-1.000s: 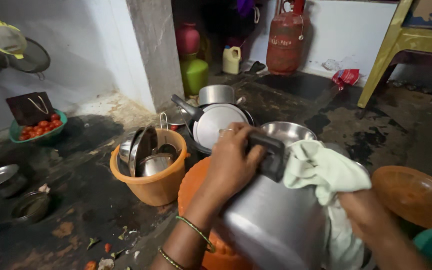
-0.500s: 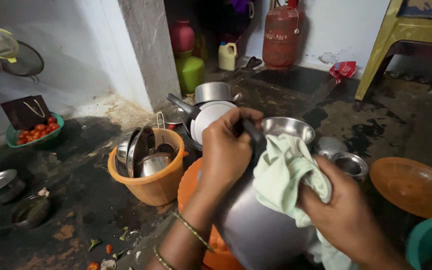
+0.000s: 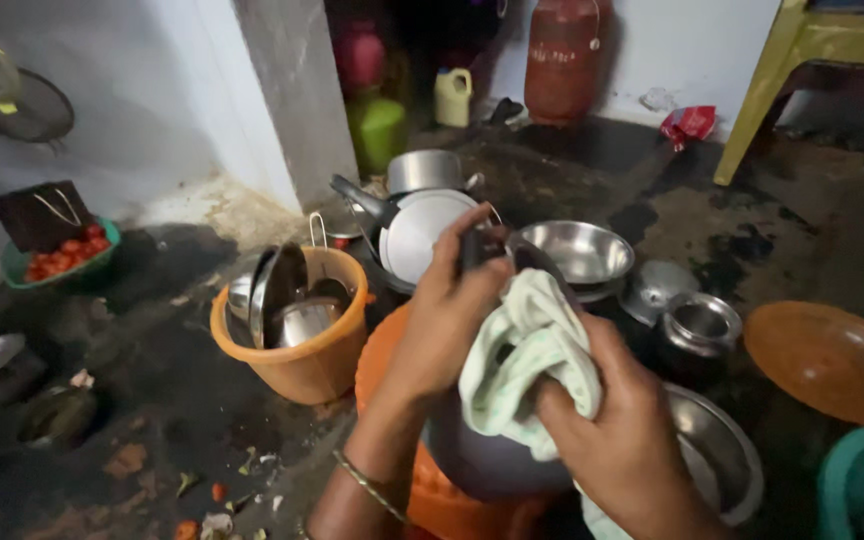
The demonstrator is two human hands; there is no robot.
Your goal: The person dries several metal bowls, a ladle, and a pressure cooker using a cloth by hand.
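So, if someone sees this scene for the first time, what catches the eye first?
In the centre, the left hand grips a round steel pot by its handle while the right hand presses a pale green cloth against it. To the left stands an orange plastic bucket full of steel dishes.

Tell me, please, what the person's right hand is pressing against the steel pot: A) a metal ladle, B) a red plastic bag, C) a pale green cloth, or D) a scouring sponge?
C: the right hand clutches a pale green cloth against the steel pot, while the left hand grips the pot's dark handle.
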